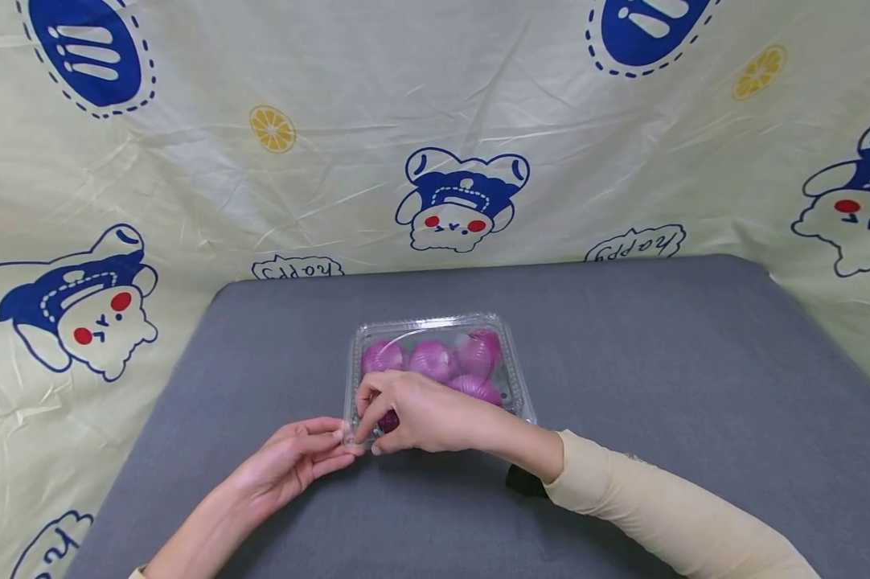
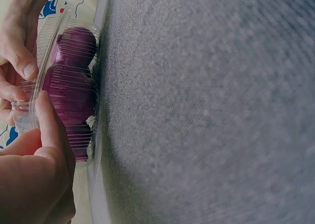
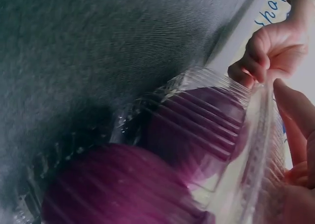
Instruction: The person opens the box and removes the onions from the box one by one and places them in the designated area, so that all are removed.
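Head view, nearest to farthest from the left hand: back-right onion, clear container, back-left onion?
1. Clear container: near-left corner touching the left hand.
2. Back-left onion: inside, left side.
3. Back-right onion: inside, right side.

Soft, even light, glints on the clear container point(image 1: 435, 323), right wrist view dimmer and blurry.

I face a grey table point(image 1: 623, 346); behind its far edge and along both its sides I see a pale, creased sheet point(image 1: 348, 56), printed with blue-and-white cartoon animals point(image 1: 464, 193) and, higher above the table, yellow citrus slices point(image 1: 272, 129)
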A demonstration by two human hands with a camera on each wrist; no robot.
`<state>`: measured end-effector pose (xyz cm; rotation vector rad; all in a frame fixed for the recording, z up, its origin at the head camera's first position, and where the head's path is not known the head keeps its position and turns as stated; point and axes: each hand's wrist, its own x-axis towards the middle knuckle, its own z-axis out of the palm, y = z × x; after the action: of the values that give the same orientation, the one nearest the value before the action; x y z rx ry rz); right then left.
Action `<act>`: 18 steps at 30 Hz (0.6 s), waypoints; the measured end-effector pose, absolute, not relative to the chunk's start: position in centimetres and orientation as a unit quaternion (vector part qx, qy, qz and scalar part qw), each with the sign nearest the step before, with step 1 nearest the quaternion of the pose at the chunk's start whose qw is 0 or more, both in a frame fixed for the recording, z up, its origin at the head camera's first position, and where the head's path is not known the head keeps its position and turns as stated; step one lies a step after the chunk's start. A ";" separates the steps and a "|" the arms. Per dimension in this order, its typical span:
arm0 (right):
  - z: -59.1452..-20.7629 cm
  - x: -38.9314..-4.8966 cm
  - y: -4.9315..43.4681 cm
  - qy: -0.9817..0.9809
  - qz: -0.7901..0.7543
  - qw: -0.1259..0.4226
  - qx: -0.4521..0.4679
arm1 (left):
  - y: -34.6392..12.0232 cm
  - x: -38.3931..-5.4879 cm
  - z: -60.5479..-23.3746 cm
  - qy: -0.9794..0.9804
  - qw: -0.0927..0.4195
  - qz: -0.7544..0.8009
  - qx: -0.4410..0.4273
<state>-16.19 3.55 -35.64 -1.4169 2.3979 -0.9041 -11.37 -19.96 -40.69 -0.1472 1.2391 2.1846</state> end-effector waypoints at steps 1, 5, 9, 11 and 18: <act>-35.7 -16.3 3.5 0.813 -0.307 0.107 -0.483 | -19.9 -11.4 -40.7 0.467 0.307 0.827 -0.059; -35.8 -16.3 3.5 0.814 -0.294 0.098 -0.491 | -19.8 -11.3 -40.6 0.465 0.304 0.829 -0.067; -35.9 -16.3 3.4 0.818 -0.284 0.086 -0.493 | -19.9 -11.2 -40.5 0.466 0.302 0.829 -0.059; -35.9 -16.2 3.3 0.819 -0.278 0.075 -0.496 | -19.9 -11.1 -40.5 0.466 0.304 0.829 -0.054; -36.1 -16.0 3.2 0.821 -0.272 0.049 -0.500 | -20.0 -10.9 -40.4 0.471 0.308 0.825 -0.051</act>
<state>-15.98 3.25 -36.10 -1.5223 2.5015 -0.8302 -10.94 -19.96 -40.43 -0.1336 1.2443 2.1830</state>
